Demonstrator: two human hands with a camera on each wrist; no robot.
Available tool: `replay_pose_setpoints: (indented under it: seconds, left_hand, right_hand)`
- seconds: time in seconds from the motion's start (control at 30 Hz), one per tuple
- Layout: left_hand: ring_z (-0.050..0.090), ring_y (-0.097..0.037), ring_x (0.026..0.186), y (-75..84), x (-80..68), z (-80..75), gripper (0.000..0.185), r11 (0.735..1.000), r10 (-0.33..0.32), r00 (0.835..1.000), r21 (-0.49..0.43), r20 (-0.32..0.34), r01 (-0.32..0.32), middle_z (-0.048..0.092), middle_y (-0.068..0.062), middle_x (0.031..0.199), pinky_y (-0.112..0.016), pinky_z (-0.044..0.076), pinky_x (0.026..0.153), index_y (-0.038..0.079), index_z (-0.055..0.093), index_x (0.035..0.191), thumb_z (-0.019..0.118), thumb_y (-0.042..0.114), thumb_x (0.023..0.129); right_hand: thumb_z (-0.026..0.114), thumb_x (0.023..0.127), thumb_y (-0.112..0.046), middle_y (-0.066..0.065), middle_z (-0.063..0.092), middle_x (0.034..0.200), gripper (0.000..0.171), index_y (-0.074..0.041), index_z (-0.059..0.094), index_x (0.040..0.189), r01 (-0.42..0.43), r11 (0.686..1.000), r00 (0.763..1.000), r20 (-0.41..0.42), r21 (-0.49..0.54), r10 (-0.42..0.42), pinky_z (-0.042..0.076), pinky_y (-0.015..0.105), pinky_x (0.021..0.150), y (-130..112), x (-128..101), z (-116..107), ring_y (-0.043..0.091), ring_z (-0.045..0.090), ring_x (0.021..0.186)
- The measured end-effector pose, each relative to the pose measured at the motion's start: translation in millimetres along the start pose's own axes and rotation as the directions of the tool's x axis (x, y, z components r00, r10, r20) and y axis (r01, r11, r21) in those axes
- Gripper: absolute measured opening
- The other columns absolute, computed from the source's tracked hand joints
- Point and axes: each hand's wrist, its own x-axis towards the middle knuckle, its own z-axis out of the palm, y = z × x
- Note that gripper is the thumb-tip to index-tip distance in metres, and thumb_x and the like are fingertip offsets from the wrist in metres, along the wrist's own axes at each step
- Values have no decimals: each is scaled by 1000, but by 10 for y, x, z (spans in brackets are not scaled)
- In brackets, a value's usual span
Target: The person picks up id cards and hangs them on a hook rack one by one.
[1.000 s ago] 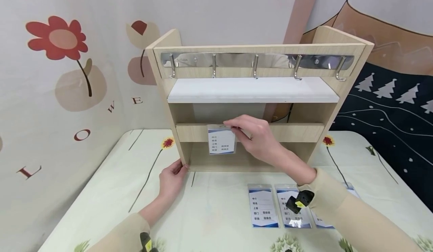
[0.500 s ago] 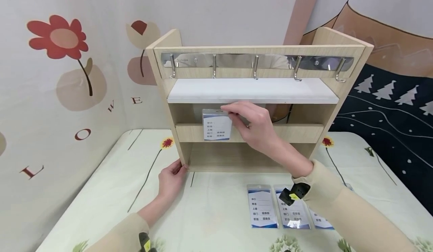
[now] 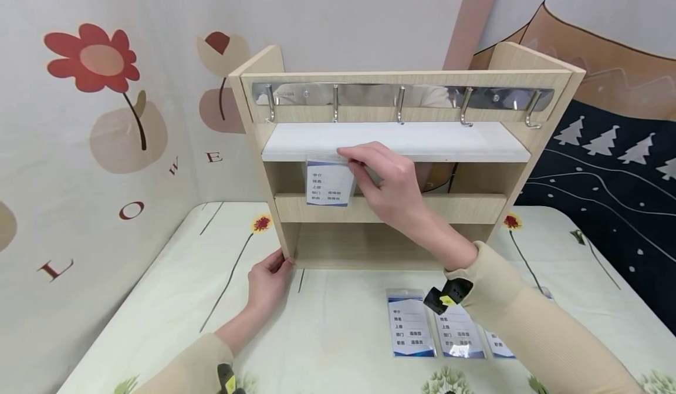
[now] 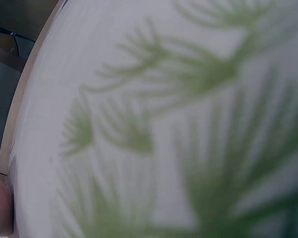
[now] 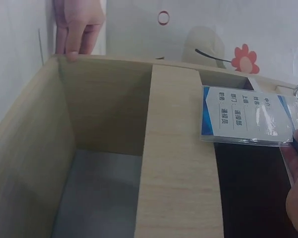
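Clear badge sleeve [image 3: 328, 181], white card inside with blue bands and printed lines. Hangs upright, pinched at its top edge, in front of the wooden shelf unit [image 3: 391, 206], overlapping its middle rail.

Badge card [image 3: 330, 184] at the right fingers [image 3: 352, 154]: white, blue bands top and bottom, dark print. Shelf unit [image 3: 391, 207] by the left fingers [image 3: 278, 261]: pale wood grain, white upper board, silver hook rail [image 3: 401, 96]. Tabletop [image 3: 338, 323]: cream cloth, red flowers, green sprigs. Sleeves beige.

matt pale wood-grain shelf unit [image 3: 391, 206], shiny metal hook rail [image 3: 401, 96], glossy clear plastic badge sleeve [image 3: 328, 181], smooth printed cloth on table [image 3: 338, 323]
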Motion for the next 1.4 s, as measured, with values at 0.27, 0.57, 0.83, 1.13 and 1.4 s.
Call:
replay_pose_setpoints:
  seconds: [0.27,0.57,0.83,1.13,1.4]
  left_hand:
    - [66,-33,118,24,-14,-7,41,1000,-12,1000,1,6,12,65,-23,132,-30,57,93,-6,57,141,62,4,101]
    - [67,-32,117,-3,-14,10,41,1000,-16,1000,-4,4,16,66,-22,130,-28,57,91,-5,58,141,62,5,101]
    - [66,-32,118,-23,5,4,42,1000,-28,1000,8,3,28,65,-21,132,-35,56,94,-4,58,141,62,7,101]
    - [65,-32,119,6,-4,7,41,999,-32,999,-2,-1,32,64,-22,132,-37,55,96,-5,58,140,63,7,101]
    - [65,-32,120,-12,4,-2,42,1000,-28,1000,4,8,28,64,-21,133,-38,55,97,-4,57,142,63,8,102]
  right_hand:
    - [66,95,8,15,74,102,21,3,74,114,-26,999,998,-65,24,27,55,33,70,-59,103,97,23,70,92]
    - [65,96,8,15,73,102,21,3,75,114,-10,999,993,-114,46,16,53,31,66,-117,216,265,22,69,89]
    - [64,95,9,15,72,102,21,4,74,112,24,996,991,-130,87,-13,51,31,66,-168,319,372,22,66,86]
    - [65,95,7,17,73,106,20,5,73,113,48,993,991,-133,110,-33,54,29,75,-226,444,478,22,68,94]
    - [64,97,5,16,73,106,19,5,73,114,39,994,990,-138,101,-25,53,28,76,-262,497,561,22,68,97]
